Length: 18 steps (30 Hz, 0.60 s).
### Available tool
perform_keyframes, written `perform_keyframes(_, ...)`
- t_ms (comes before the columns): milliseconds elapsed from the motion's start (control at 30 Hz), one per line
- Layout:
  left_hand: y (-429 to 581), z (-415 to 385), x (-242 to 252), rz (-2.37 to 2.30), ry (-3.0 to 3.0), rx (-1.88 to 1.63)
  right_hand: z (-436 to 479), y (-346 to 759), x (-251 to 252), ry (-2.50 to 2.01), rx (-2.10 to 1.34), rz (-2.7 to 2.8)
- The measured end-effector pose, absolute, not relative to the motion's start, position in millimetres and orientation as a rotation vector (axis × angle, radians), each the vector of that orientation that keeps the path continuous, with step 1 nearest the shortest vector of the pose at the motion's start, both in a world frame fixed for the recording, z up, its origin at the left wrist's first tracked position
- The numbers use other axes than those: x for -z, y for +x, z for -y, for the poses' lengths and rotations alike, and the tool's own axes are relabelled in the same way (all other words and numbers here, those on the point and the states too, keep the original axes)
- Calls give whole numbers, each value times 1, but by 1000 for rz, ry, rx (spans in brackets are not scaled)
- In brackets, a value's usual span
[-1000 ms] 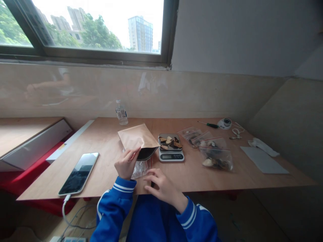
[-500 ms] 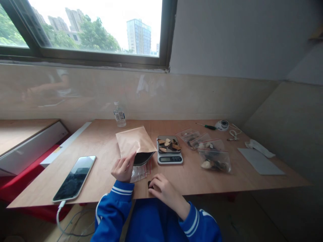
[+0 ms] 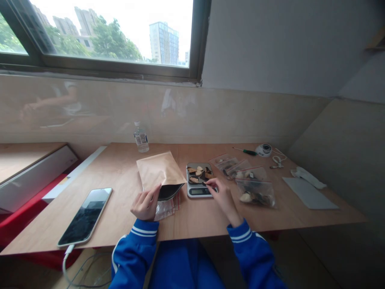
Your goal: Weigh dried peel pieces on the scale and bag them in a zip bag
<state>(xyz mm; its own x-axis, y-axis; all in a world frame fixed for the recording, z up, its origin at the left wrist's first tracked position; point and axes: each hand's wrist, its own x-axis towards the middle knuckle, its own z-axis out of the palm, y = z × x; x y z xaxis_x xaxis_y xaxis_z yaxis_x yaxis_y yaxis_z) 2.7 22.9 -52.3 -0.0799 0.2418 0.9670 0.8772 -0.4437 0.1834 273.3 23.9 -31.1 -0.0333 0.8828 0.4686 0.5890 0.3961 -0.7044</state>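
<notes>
My left hand (image 3: 146,204) grips the near edge of a brown paper pouch (image 3: 159,171) and holds its dark mouth open on the wooden table (image 3: 120,176). An empty clear zip bag (image 3: 166,208) lies under the pouch. My right hand (image 3: 221,193) reaches over the front of a small kitchen scale (image 3: 198,182), fingertips pinched on a small dark piece at the tray's near right corner. The scale tray carries several dried brown and pale slices.
A phone (image 3: 86,215) on a charging cable lies at the left near edge. A water bottle (image 3: 140,137) stands at the back. Clear bags of dried pieces (image 3: 255,192) sit right of the scale, with a screwdriver (image 3: 245,151), a round white device (image 3: 264,149) and a grey sheet (image 3: 309,193) beyond.
My right hand picked up a small dark piece near the table's front edge and carried it up and right to the scale. My left hand stayed on the pouch.
</notes>
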Motion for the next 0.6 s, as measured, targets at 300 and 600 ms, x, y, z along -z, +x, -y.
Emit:
perform_keyframes(300,3,-23,53,1224,-1666,1556,-63,281,48,-1379,208,1898)
perform_keyframes(600,4,-23,55,1246,-1683,1566,-55,276,49,-1383,282,1828)
